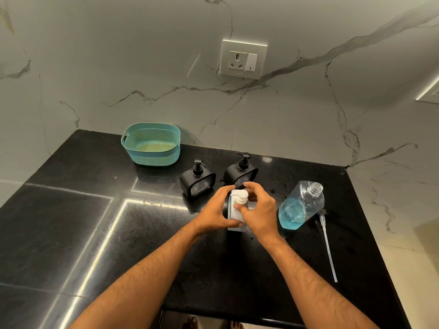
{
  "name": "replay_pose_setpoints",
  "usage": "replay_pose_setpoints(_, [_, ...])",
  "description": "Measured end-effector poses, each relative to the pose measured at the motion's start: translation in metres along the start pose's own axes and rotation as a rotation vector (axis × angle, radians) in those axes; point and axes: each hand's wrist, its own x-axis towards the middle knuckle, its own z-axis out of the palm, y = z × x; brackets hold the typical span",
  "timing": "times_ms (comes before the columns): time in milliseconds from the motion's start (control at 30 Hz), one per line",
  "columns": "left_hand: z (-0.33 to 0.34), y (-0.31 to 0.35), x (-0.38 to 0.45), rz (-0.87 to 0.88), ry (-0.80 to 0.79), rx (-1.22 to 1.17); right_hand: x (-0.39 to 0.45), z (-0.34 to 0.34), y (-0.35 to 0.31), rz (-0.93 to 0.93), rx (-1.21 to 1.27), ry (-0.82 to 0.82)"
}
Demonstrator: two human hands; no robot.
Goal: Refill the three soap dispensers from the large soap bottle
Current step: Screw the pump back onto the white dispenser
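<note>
A white soap dispenser (234, 214) stands on the black counter (95, 233) in the middle. My left hand (215, 211) grips its body from the left. My right hand (257, 208) holds its white pump head (241, 198), fingers curled around the top. Two black dispensers stand behind it, one on the left (197, 180) and one on the right (241, 173), pumps fitted. The large clear soap bottle (300, 205) stands to the right, uncapped, with blue soap in its lower part. Its pump with a long tube (329, 248) lies on the counter beside it.
A teal perforated basket (152, 144) sits at the back left against the marble wall. A wall socket (243, 59) is above the counter. The counter's right edge runs just beyond the pump tube, its front edge near my feet.
</note>
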Motion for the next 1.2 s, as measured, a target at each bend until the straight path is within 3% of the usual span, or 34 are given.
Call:
replay_pose_setpoints(733, [-0.0024, 0.0043, -0.0001, 0.024, -0.007, -0.001, 0.0058, 0.0013, 0.0047, -0.067, -0.117, 0.012])
replay_pose_setpoints(1200, [-0.0024, 0.0043, -0.0004, 0.004, -0.013, 0.027, 0.0095, 0.002, 0.0034, 0.007, -0.125, 0.039])
